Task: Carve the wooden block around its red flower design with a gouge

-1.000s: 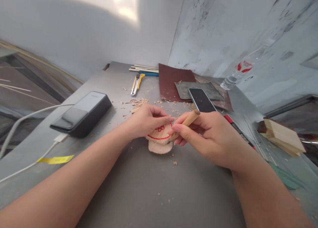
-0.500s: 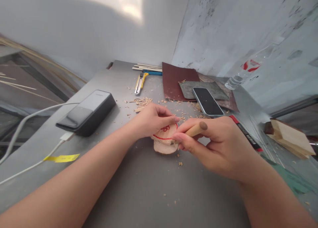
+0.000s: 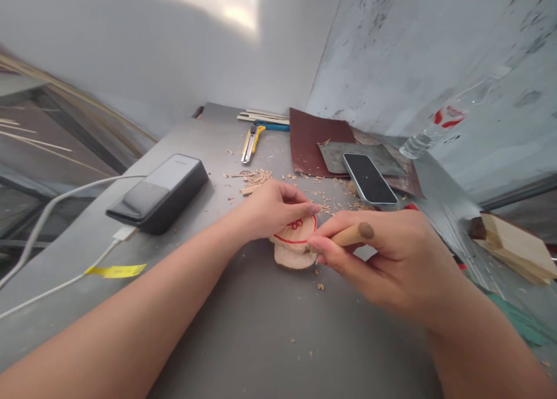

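A small pale wood piece [image 3: 296, 257] lies on the grey table, with a red curved line and a red flower-like mark drawn on its top. My left hand [image 3: 278, 210] is closed on its far left side, thumb across the top and fingers mostly hidden behind. My right hand [image 3: 374, 254] grips a carving tool by its round wooden handle [image 3: 352, 234]. The tool's working end meets the right edge of the wood, but my fingers hide the blade. Wood shavings [image 3: 256, 178] lie just beyond my left hand.
A black power bank [image 3: 159, 193] with white cables sits left. Farther back are a yellow utility knife [image 3: 251, 144], thin wood sticks [image 3: 261, 117], brown sandpaper [image 3: 308, 138] and a phone [image 3: 369, 178]. A plastic bottle [image 3: 448, 118] and a wood block [image 3: 513, 245] are at the right.
The whole view has shifted slightly, so things appear a little farther right. My right hand has tilted a bit and the tool handle points slightly lower; both holds are unchanged.
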Available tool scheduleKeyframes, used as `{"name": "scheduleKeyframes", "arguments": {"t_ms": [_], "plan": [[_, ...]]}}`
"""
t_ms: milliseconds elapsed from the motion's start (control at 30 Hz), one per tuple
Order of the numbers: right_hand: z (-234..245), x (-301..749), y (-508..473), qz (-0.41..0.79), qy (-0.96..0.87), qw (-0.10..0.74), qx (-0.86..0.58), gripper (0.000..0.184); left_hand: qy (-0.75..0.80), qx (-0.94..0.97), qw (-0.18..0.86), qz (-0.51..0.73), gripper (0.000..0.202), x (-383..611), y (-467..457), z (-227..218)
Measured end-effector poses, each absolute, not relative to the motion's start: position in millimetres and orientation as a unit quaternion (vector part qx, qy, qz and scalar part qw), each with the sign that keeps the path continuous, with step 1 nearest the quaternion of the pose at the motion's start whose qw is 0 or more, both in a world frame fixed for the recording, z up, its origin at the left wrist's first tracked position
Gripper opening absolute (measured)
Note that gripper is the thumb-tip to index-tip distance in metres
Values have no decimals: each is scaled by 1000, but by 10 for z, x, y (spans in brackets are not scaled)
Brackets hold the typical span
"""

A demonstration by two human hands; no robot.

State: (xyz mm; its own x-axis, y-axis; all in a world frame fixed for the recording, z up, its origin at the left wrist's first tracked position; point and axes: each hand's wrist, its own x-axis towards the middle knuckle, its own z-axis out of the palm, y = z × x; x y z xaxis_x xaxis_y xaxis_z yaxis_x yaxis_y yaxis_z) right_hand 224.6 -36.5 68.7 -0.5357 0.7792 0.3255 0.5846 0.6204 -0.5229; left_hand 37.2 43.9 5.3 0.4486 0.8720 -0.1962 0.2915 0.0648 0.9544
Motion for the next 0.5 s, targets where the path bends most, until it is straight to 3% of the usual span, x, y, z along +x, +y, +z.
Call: {"name": "scheduleKeyframes", "arguments": {"t_ms": [233,400,500], "plan": [[717,2249,-375,210,-847,303,-384,27,459,638,563,257,33,382,441,52],[722,2293,-375,242,-848,257,-396,25,459,638,561,258,31,381,447,51],[715,2335,-354,239,-833,274,-417,26,457,641,564,250,33,371,448,59]]}}
